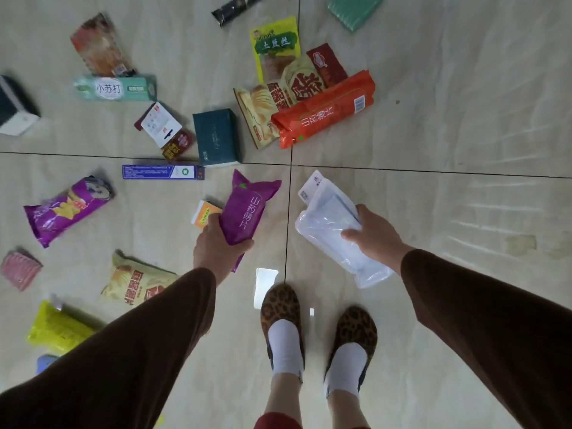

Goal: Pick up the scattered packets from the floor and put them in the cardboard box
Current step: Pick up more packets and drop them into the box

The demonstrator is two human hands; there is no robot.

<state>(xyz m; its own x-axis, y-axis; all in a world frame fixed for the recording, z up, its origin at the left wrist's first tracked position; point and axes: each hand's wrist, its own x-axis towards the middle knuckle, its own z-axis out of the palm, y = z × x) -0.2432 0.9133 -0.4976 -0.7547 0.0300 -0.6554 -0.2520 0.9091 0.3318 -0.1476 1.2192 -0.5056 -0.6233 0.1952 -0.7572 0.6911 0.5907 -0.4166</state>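
Tiled floor (433, 134): hands grip purple packet (244, 209), clear packet (334, 230).

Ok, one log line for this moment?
left hand: holds purple packet | right hand: holds clear packet | box: unseen

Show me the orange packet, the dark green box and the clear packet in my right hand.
orange packet (325, 109), head view, middle of its face.
dark green box (216, 136), head view, top face.
clear packet (328, 218), head view, upper middle.

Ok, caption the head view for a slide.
Left hand holds a purple packet, right hand a clear packet.
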